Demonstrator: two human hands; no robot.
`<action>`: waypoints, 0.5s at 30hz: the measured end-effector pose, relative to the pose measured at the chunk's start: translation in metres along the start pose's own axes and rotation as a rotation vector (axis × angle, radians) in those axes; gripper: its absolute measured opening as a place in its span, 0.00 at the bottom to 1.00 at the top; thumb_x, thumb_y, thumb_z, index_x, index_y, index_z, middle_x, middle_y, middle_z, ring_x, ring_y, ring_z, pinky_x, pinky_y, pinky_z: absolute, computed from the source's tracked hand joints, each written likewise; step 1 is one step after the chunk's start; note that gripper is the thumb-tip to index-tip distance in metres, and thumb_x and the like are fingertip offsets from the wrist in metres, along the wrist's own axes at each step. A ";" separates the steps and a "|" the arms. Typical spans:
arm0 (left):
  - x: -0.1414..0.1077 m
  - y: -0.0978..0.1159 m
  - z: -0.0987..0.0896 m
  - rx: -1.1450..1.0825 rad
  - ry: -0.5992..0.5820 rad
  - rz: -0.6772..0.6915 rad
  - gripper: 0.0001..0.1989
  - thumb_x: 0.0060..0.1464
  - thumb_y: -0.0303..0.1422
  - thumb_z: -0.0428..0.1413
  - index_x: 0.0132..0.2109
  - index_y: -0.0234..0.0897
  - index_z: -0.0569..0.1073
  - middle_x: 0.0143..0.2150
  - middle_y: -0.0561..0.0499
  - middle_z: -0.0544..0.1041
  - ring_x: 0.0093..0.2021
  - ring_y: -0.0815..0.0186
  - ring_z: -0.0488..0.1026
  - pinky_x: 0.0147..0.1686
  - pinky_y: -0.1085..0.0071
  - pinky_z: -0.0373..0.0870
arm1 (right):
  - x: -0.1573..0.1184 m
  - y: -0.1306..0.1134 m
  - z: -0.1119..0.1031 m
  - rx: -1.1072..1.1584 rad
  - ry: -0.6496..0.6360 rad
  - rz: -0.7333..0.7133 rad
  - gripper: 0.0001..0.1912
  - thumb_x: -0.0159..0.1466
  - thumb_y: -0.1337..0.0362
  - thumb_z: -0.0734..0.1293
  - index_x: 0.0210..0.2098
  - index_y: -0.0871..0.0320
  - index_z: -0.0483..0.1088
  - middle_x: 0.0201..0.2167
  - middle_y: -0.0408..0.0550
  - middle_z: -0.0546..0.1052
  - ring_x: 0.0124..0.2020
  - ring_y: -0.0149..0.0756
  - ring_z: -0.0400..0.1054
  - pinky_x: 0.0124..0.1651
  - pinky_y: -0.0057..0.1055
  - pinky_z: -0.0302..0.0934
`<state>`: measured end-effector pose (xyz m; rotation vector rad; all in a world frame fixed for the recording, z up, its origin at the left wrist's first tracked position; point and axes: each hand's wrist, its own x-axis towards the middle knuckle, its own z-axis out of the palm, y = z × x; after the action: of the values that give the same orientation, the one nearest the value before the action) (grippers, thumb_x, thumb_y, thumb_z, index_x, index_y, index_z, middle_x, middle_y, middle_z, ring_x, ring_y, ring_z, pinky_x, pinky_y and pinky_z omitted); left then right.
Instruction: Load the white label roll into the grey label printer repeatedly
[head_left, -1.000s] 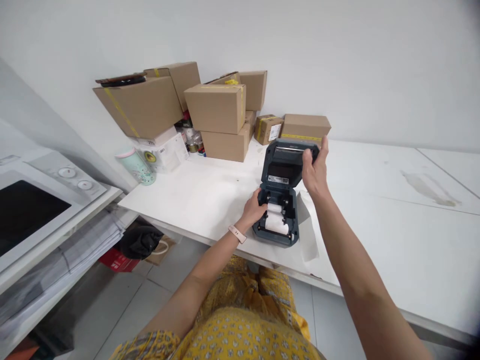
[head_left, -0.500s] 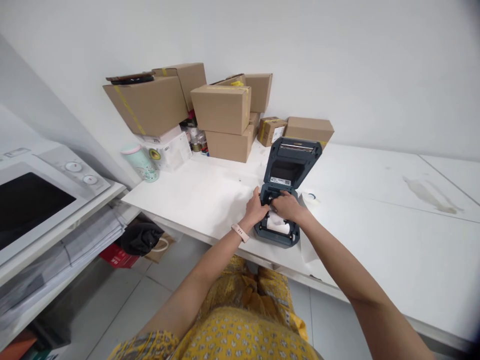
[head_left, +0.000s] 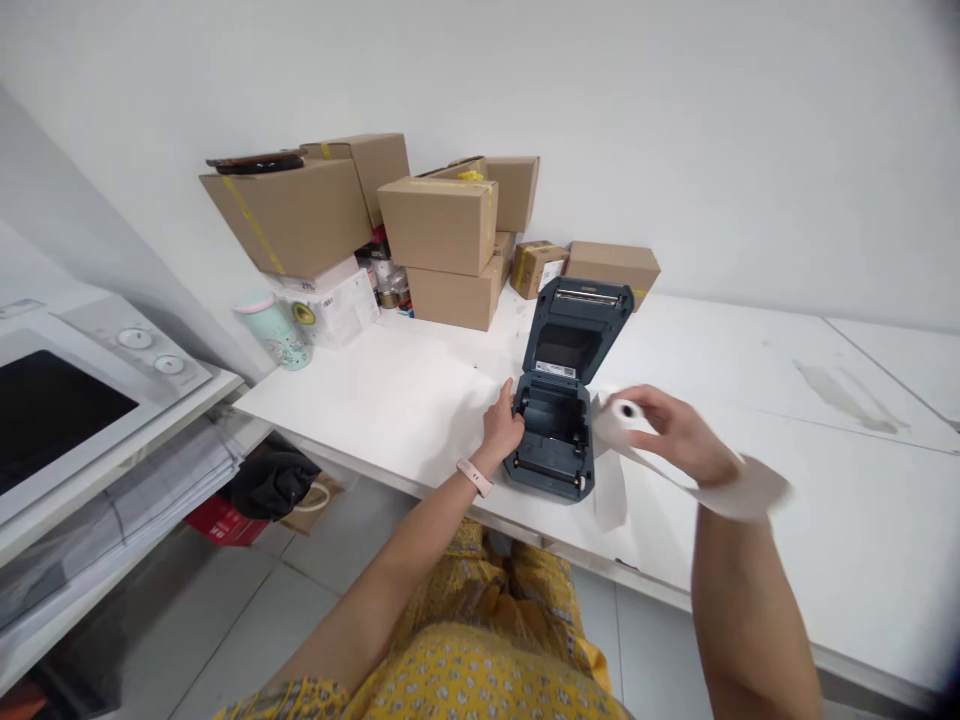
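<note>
The paper roll (head_left: 616, 418) is held just right of the printer (head_left: 551, 475), pinched between thumb and curled fingers of the right hand (head_left: 679, 435), its loose tail trailed past the wrist! On the counter (head_left: 750, 370), the printer's left rim is clasped by the left hand (head_left: 502, 428), fingers half-curled, thumb laid over the edge; the lid (head_left: 579, 325) is tilted open.

The person is wearing a yellow top (head_left: 510, 680), and small pale flower shapes are covering its cloth. The left sleeve (head_left: 300, 696) is showing a similar yellow pattern and is leaving the forearm bare. Below, a patterned yellow lower garment (head_left: 480, 580) is falling in folds. Near the left hand (head_left: 501, 425), a pale pink wristband (head_left: 475, 478) with small dark marks is circling the wrist.
</note>
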<state>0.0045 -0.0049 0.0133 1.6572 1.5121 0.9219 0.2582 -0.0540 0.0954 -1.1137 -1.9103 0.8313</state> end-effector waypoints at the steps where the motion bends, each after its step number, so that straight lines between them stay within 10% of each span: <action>1: 0.000 0.000 0.000 0.006 -0.002 -0.006 0.39 0.51 0.22 0.50 0.71 0.36 0.53 0.62 0.42 0.73 0.62 0.56 0.70 0.63 0.58 0.62 | -0.022 0.007 -0.008 0.075 0.126 0.037 0.19 0.56 0.55 0.74 0.45 0.52 0.71 0.46 0.50 0.77 0.49 0.46 0.72 0.52 0.42 0.68; 6: 0.001 0.002 0.001 0.016 0.002 -0.018 0.38 0.52 0.21 0.50 0.70 0.36 0.55 0.62 0.43 0.73 0.62 0.58 0.69 0.64 0.60 0.61 | -0.092 0.077 0.003 0.145 0.545 0.345 0.22 0.51 0.53 0.76 0.42 0.51 0.70 0.43 0.49 0.77 0.45 0.44 0.73 0.50 0.44 0.69; 15: -0.001 0.004 -0.001 0.007 0.016 -0.004 0.36 0.52 0.21 0.50 0.69 0.35 0.57 0.61 0.41 0.73 0.60 0.55 0.72 0.62 0.58 0.63 | -0.083 0.128 0.045 -0.040 0.551 0.510 0.25 0.56 0.49 0.71 0.47 0.55 0.69 0.45 0.53 0.78 0.48 0.45 0.73 0.52 0.46 0.68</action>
<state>0.0059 -0.0062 0.0172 1.6552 1.5307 0.9306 0.2992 -0.0835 -0.0557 -1.6874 -1.2067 0.6522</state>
